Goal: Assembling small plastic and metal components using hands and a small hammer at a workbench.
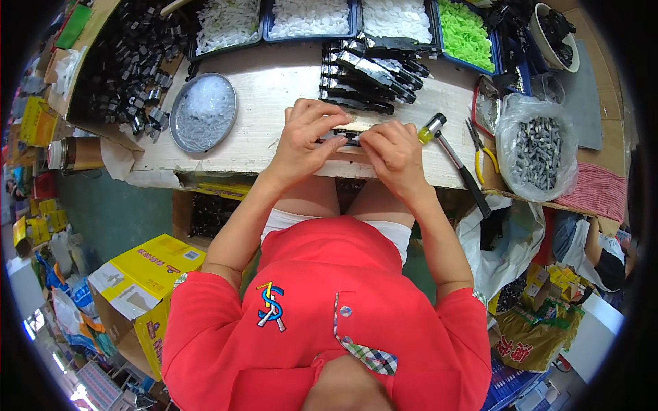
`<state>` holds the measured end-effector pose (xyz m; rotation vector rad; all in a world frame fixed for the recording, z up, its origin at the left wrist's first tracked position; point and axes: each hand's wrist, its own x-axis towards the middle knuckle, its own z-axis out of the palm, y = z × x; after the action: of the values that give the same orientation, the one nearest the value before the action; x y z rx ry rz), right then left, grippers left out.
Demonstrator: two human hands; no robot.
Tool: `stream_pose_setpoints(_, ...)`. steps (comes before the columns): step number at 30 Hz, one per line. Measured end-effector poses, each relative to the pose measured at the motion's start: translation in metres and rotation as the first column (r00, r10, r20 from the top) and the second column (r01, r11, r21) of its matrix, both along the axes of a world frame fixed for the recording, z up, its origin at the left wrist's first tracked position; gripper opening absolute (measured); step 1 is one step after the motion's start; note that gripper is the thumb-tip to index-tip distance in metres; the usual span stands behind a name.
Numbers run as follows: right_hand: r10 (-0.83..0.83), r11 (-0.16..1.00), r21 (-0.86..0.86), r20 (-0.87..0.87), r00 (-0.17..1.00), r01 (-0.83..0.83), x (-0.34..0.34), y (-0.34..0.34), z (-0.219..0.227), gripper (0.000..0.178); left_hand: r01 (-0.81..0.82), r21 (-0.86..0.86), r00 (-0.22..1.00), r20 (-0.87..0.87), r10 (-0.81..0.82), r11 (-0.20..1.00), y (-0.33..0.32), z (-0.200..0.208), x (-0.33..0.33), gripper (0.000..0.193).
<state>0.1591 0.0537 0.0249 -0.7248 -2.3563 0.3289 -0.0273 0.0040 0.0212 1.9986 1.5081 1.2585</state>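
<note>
Both hands meet at the front edge of a pale wooden worktable (267, 103). My left hand (305, 137) and my right hand (394, 151) pinch a small black assembled part (343, 135) between their fingertips, left fingers over its left end, right fingers on its right end. Just behind the hands lies a stack of similar long black parts (367, 79). A small hammer (452, 154) with a yellow and black head lies right of my right hand.
Round metal dish of clear small pieces (203, 111) at left. Heap of black parts (130, 61) far left. Trays of white pieces (308, 17) and green pieces (465, 34) at the back. Pliers (483, 147), a bag of grey metal parts (538, 151), yellow cardboard box (144, 288) on the floor.
</note>
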Motion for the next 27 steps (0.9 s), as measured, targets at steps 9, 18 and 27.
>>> stream_pose_setpoints(9, 0.054, 0.997, -0.060, 0.101, 0.993, -0.049, -0.004, 0.001, -0.010, 0.013, 0.007, -0.067, 0.993, -0.116, -0.015, 0.998, 0.002, -0.023, 0.003, 0.027)
stream_pose_setpoints(18, 0.046, 0.998, -0.052, 0.124, 0.991, -0.040, 0.001, 0.001, -0.005, 0.020, -0.024, -0.258, 0.962, -0.269, -0.048, 0.966, 0.013, -0.003, 0.007, 0.019)
stream_pose_setpoints(27, -0.236, 0.972, 0.002, -0.087, 0.968, 0.237, 0.069, 0.040, 0.013, 0.016, 0.159, -0.194, 0.761, -0.601, -0.245, 0.968, 0.040, 0.056, 0.021, 0.020)
